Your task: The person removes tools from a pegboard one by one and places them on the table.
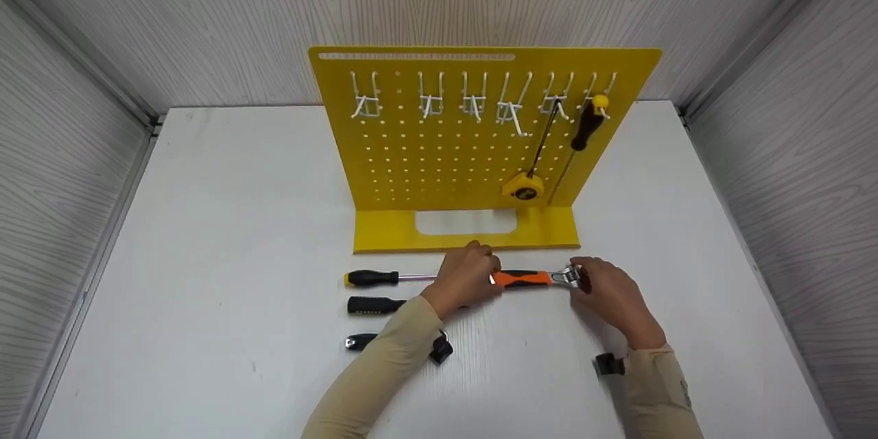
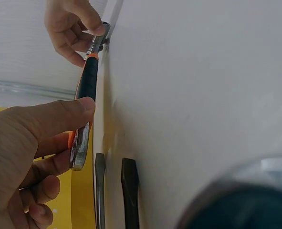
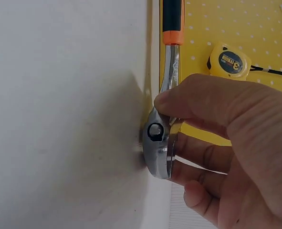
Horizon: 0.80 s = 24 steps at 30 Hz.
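An adjustable wrench (image 1: 523,278) with an orange and black handle spans the space between both hands, just in front of the yellow pegboard (image 1: 439,178). My left hand (image 1: 468,276) pinches the handle's end, with the thumb on the near face and fingers behind in the left wrist view. My right hand (image 1: 610,291) pinches the metal head (image 3: 156,152) between thumb and fingers, close over the white table. Under my left forearm lie a screwdriver (image 1: 370,278) with a black and yellow handle and a black-handled tool (image 1: 370,305). Their flat tips show below the wrench in the left wrist view.
A yellow tape measure (image 1: 523,188) and a black-handled screwdriver (image 1: 588,125) hang on the board's right side. Several white hooks (image 1: 473,104) line its top. Another black-handled tool (image 1: 360,341) lies nearest me, partly covered by my left sleeve. Panel walls enclose the table (image 1: 206,233).
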### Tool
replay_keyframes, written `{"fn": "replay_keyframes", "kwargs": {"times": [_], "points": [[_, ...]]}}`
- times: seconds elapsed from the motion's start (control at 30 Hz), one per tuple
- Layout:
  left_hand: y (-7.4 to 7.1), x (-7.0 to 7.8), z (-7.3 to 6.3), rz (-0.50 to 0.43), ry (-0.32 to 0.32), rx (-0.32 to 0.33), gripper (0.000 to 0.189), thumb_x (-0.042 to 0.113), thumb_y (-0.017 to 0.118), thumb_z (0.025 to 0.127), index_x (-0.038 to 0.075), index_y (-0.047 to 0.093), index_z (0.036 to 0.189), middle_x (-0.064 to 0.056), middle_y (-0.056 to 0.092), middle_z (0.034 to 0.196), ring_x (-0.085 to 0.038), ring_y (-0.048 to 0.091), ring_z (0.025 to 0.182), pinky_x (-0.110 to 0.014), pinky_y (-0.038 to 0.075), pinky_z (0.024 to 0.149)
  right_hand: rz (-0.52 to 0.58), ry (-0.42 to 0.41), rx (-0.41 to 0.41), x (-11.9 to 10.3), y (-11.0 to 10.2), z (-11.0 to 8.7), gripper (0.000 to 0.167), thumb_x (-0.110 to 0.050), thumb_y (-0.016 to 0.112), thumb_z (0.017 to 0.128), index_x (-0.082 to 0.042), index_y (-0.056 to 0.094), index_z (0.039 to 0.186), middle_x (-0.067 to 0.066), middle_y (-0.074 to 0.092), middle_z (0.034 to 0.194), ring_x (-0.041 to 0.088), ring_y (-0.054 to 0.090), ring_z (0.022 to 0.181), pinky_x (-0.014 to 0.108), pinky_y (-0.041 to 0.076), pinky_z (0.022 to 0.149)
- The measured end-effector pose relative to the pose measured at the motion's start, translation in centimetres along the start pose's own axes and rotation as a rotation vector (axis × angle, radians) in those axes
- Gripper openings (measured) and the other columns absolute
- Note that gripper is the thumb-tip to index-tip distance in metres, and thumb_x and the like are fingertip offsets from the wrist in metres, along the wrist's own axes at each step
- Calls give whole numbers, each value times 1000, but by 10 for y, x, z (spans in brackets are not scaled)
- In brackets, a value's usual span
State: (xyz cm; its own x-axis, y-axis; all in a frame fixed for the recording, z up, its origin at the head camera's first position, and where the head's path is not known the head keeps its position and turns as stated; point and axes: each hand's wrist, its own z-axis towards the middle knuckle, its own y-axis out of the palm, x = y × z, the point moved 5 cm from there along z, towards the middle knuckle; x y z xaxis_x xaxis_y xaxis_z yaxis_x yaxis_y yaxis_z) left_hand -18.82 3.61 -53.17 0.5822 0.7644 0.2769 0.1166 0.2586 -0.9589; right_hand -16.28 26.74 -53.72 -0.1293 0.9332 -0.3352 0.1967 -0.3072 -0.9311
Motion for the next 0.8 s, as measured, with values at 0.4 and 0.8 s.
{"fn": "replay_keyframes", "kwargs": {"times": [0.4,0.8], "points": [[-1,2,2,34,9,-30,14,33,74,80,19,75,83,2,67,83,-17,59,77,-29,41,53,-51,1,14,-3,2,-1,48,-12,69,82,-3,57,127,4,57,85,20,48,76,38,44,71],[3,2,0,29,12,-28,14,33,74,78,19,74,76,3,64,77,-18,61,76,-30,36,51,-76,-77,93,-5,0,-5,42,-8,70,80,-4,62,121,3,57,82,19,48,74,36,43,68]]}}
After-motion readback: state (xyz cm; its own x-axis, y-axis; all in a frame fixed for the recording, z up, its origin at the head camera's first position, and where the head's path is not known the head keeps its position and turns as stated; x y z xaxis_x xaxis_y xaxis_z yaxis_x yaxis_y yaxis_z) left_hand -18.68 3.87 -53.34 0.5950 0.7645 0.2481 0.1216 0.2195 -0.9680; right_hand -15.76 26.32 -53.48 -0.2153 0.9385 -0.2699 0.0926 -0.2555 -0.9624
